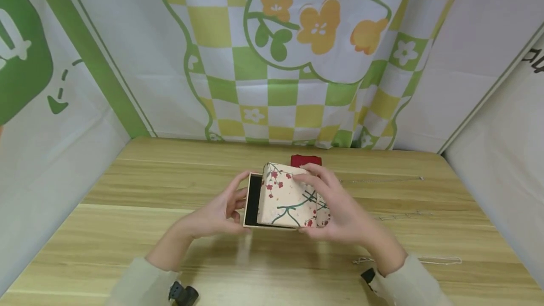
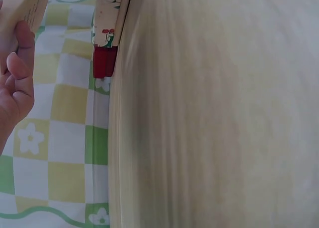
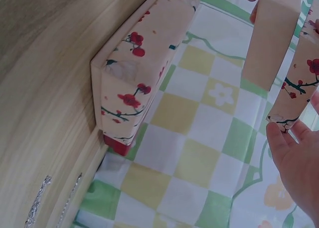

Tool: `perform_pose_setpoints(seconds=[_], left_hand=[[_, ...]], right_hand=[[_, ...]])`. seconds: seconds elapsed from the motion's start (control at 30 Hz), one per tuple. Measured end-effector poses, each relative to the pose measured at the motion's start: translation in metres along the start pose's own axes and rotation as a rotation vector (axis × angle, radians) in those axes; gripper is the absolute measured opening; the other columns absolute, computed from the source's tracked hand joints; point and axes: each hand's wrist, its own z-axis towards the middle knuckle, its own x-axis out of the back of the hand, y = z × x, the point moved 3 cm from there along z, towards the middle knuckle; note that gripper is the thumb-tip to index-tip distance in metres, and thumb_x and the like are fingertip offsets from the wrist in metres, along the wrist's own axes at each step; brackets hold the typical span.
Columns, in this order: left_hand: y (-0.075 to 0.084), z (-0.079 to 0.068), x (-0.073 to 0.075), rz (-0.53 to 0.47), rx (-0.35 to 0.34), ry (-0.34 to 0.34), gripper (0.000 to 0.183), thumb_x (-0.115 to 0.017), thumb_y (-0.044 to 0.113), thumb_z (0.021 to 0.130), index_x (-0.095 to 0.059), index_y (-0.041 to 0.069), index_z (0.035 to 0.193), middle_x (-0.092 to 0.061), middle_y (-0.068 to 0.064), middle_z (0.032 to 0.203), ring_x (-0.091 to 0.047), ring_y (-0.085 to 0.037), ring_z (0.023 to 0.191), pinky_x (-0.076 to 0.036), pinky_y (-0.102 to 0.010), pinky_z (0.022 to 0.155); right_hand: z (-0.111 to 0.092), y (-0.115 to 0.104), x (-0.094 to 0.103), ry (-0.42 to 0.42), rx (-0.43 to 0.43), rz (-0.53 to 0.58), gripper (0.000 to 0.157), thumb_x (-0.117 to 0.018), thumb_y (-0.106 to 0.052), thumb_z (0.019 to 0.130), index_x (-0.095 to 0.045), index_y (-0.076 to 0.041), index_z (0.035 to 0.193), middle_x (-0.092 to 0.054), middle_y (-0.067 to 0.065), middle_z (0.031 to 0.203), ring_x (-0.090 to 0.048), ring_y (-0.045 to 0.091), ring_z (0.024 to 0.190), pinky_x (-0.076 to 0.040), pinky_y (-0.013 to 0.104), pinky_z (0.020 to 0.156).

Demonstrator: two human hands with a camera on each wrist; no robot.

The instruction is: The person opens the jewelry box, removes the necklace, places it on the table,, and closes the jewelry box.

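Note:
My left hand (image 1: 223,211) grips the left side of a shallow cream box base (image 1: 253,199) with a black inside. In the left wrist view, small print shows on the base (image 2: 30,8). My right hand (image 1: 340,207) holds a cream box lid (image 1: 285,199), printed with red blossoms and dark green branches. In the head view the lid overlaps the base, leaving a black strip at the left. The right wrist view shows a gap between the lid (image 3: 299,83) and the plain base (image 3: 274,33). Both pieces are above the table.
Another blossom-printed box (image 3: 144,63) lies on the wooden table (image 1: 140,240), partly hidden by the lid in the head view. A red item (image 1: 306,160) lies behind it. To the right lie thin silvery chains (image 1: 395,180), (image 1: 403,215) and a pale strand (image 1: 439,260).

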Motion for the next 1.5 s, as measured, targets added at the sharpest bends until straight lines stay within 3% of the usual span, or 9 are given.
perform_pose_setpoints(seconds=[0.13,0.33,0.67,1.07,1.33,1.5], left_hand=[[0.003,0.004,-0.006,-0.006,-0.026,-0.027,0.109,-0.069,-0.011,0.072,-0.002,0.037,0.144,-0.035,-0.016,0.142,-0.053,-0.029,0.11,-0.051,-0.035,0.073],[0.005,0.006,-0.01,0.046,-0.047,-0.032,0.111,-0.069,-0.011,0.071,-0.001,0.037,0.144,-0.041,-0.012,0.14,-0.055,-0.028,0.101,-0.048,-0.033,0.07],[0.007,0.004,-0.01,0.05,-0.01,-0.029,0.113,-0.065,-0.013,0.069,0.004,0.035,0.145,-0.037,-0.011,0.144,-0.052,-0.03,0.109,-0.048,-0.032,0.071],[0.012,0.003,-0.013,0.108,-0.027,-0.01,0.112,-0.068,-0.007,0.07,0.005,0.032,0.146,-0.04,-0.01,0.141,-0.052,-0.025,0.106,-0.046,-0.027,0.072],[0.02,0.002,-0.017,0.1,-0.095,-0.027,0.111,-0.064,-0.012,0.069,0.005,0.025,0.147,-0.039,-0.016,0.141,-0.05,-0.019,0.111,-0.047,-0.027,0.074],[0.025,0.001,-0.018,0.082,-0.126,-0.024,0.114,-0.064,-0.015,0.067,0.006,0.024,0.147,-0.04,-0.02,0.139,-0.053,-0.019,0.103,-0.048,-0.027,0.073]], right_hand=[[-0.001,-0.003,-0.003,-0.018,0.011,-0.022,0.086,-0.081,-0.034,0.062,-0.036,-0.03,0.136,-0.022,-0.002,0.147,-0.027,0.018,0.132,-0.042,0.043,0.095],[0.001,-0.007,-0.007,-0.026,0.02,-0.03,0.085,-0.079,-0.035,0.064,-0.035,-0.029,0.136,-0.021,-0.001,0.148,-0.025,0.017,0.134,-0.043,0.042,0.095],[0.001,-0.013,-0.008,-0.034,0.028,-0.084,0.084,-0.077,-0.038,0.065,-0.034,-0.03,0.137,-0.022,-0.001,0.147,-0.029,0.017,0.132,-0.045,0.04,0.093],[0.001,-0.02,-0.007,-0.027,0.037,-0.108,0.084,-0.075,-0.04,0.066,-0.033,-0.031,0.138,-0.023,-0.003,0.146,-0.032,0.015,0.127,-0.045,0.038,0.091],[-0.002,-0.018,-0.007,-0.02,0.039,-0.028,0.09,-0.078,-0.039,0.066,-0.029,-0.028,0.141,-0.02,-0.004,0.146,-0.034,0.013,0.127,-0.043,0.037,0.095],[-0.008,-0.009,-0.009,-0.032,-0.035,0.217,0.121,-0.086,-0.041,0.059,-0.004,-0.027,0.147,-0.01,-0.007,0.15,-0.024,0.015,0.134,-0.035,0.045,0.104]])
